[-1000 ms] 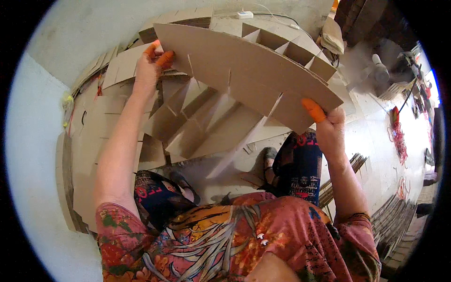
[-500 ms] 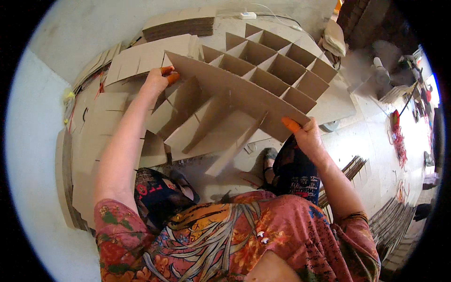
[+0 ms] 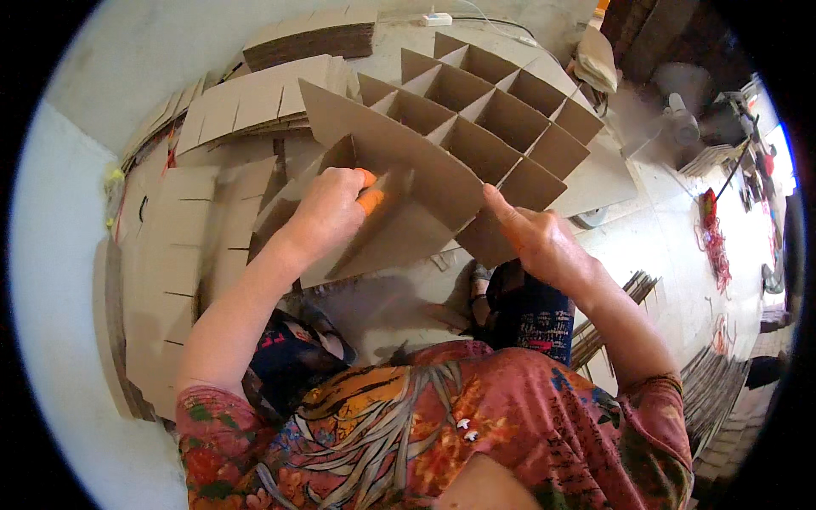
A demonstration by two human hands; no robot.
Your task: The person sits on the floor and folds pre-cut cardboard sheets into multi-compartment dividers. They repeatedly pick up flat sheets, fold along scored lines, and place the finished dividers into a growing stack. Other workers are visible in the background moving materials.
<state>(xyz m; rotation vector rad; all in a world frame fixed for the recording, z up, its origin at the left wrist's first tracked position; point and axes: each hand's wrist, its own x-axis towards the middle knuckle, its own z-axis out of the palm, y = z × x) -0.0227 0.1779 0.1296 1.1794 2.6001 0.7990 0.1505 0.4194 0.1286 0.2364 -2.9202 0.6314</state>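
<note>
A brown cardboard divider grid (image 3: 472,153) of interlocked strips leans over the low work surface in front of me. Its long near strip (image 3: 399,161) slants down from upper left to lower right, with cross strips sticking out toward me. My left hand (image 3: 327,212), orange covers on two fingertips, is closed at a cross strip (image 3: 285,204) on the grid's near left side. At the right end, my right hand (image 3: 548,246) grips the cardboard, its index finger stretched along the top edge and its other fingers partly hidden.
Slotted cardboard strips (image 3: 246,102) lie stacked behind the grid at left, with another stack (image 3: 314,38) farther back. More slotted sheets (image 3: 170,280) cover the left side by the wall. Strip bundles (image 3: 714,395) and red cord (image 3: 712,238) are on the floor at right.
My left hand has left the long strip's far left end and come down and right to the cross strips. My right hand has shifted slightly, its index finger now along the edge.
</note>
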